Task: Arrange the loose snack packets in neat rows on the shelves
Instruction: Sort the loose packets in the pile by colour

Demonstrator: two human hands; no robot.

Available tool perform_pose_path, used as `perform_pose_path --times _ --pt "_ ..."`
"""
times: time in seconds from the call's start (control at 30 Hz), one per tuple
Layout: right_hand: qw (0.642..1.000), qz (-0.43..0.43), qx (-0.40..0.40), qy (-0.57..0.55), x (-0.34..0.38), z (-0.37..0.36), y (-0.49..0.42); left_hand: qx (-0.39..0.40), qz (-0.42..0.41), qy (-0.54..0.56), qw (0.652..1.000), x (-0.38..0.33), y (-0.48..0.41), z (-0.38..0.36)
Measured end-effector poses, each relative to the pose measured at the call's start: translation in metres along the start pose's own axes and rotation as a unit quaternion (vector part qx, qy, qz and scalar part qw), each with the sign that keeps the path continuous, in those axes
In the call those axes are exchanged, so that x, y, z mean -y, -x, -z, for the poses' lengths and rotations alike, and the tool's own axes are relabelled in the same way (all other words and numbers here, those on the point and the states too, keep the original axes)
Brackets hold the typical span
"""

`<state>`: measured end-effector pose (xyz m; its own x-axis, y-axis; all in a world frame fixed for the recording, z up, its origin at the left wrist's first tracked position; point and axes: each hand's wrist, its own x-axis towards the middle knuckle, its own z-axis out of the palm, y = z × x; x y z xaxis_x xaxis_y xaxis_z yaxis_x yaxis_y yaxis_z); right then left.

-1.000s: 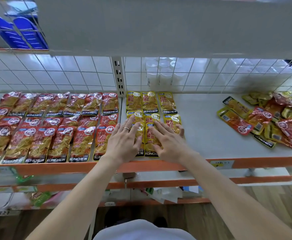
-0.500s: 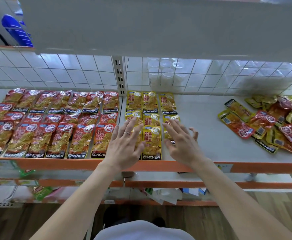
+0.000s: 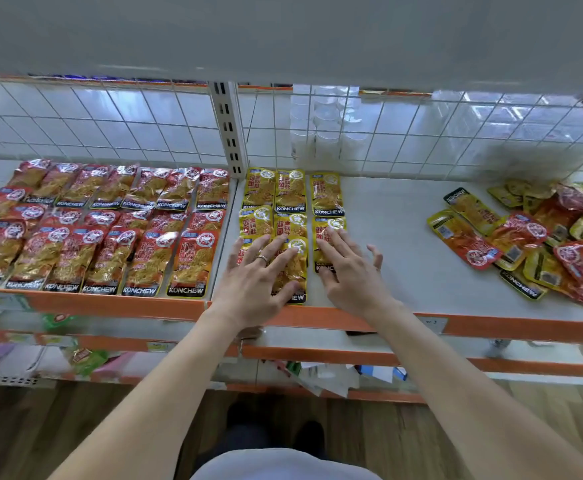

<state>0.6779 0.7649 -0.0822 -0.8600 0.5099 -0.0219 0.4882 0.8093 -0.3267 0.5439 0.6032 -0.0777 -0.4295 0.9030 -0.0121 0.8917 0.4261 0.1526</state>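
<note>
Shelf (image 3: 394, 233), white deck: red packets (image 3: 110, 233) in overlapping rows at left, the outermost cut off by the frame edge; yellow packets (image 3: 290, 192) in three columns at centre; loose pile (image 3: 542, 244) of mixed packets far right, partly out of view. Left hand (image 3: 252, 282), fingers straight and spread, lies flat on the front yellow packets and hides their print. The right hand (image 3: 349, 271), likewise splayed, covers the third column's front packet, gripping nothing.

Yellow packets (image 3: 290, 195) in rows; loose pile (image 3: 542, 237) rightward, seemingly mixed.
</note>
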Motion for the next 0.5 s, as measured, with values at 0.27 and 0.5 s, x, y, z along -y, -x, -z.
perform_pose_path --times 0.27,0.5 --pt "0.998 0.027 -0.052 -0.028 0.002 0.001 0.004 -0.043 -0.015 0.033 0.998 0.003 0.003 0.000" --pt "0.989 -0.022 -0.147 -0.025 -0.015 0.034 0.048 -0.096 -0.042 0.091 0.990 -0.023 0.001 0.001"
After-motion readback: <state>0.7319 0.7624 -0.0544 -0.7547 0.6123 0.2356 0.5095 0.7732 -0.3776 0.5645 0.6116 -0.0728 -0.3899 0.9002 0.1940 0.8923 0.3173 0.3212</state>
